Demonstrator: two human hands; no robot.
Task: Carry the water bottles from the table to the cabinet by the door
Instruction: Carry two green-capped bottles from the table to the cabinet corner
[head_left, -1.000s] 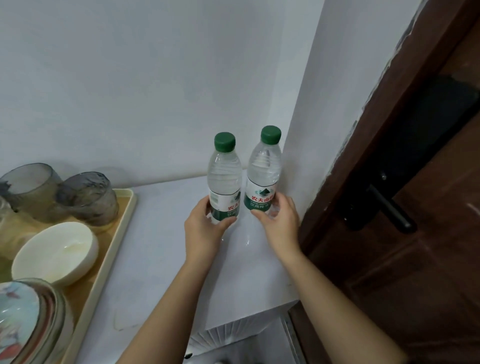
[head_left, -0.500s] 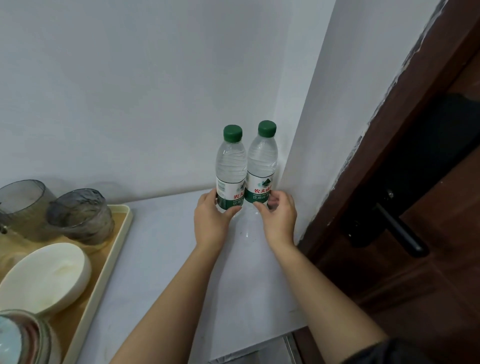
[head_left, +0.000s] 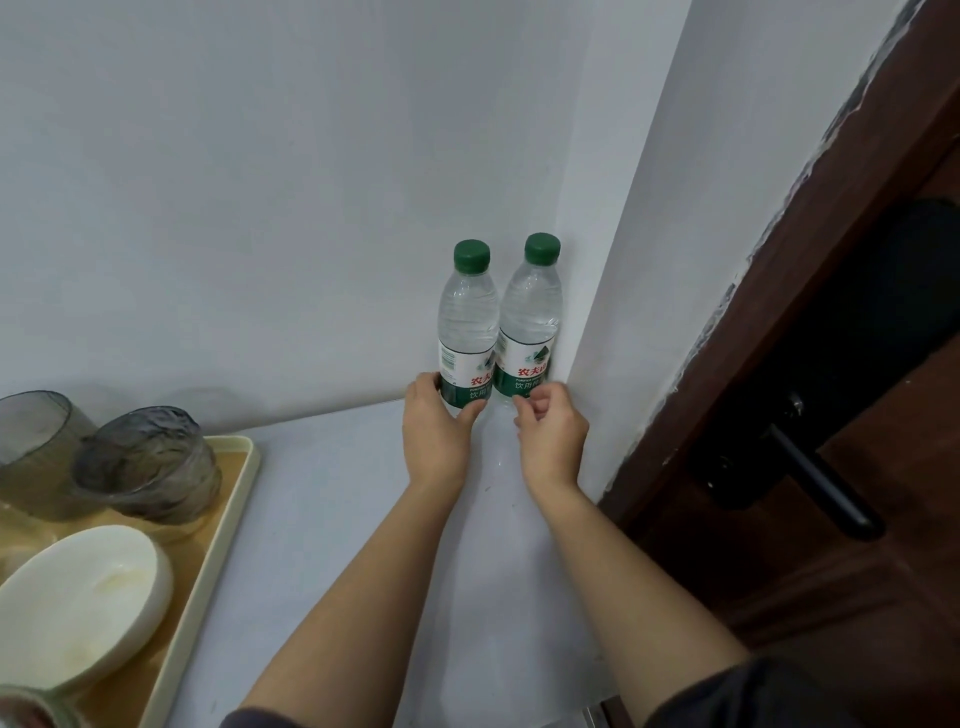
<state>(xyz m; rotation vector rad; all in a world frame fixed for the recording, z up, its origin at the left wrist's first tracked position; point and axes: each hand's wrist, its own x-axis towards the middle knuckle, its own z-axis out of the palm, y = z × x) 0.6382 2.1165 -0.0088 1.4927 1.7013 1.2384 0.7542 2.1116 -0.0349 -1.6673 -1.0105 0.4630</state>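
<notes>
Two clear water bottles with green caps and green-white labels stand upright side by side on the white cabinet top, tucked into the wall corner. My left hand wraps the base of the left water bottle. My right hand has its fingers curled loosely on the base of the right water bottle, thumb in front. The bottoms of both bottles are hidden behind my hands.
A beige tray at the left holds two smoky glass cups, a white bowl and other dishes. A dark wooden door with a black handle stands right of the white wall.
Both hands have pushed the bottles further back into the corner against the wall. My right hand's fingers have loosened and curled in at the bottle's base.
</notes>
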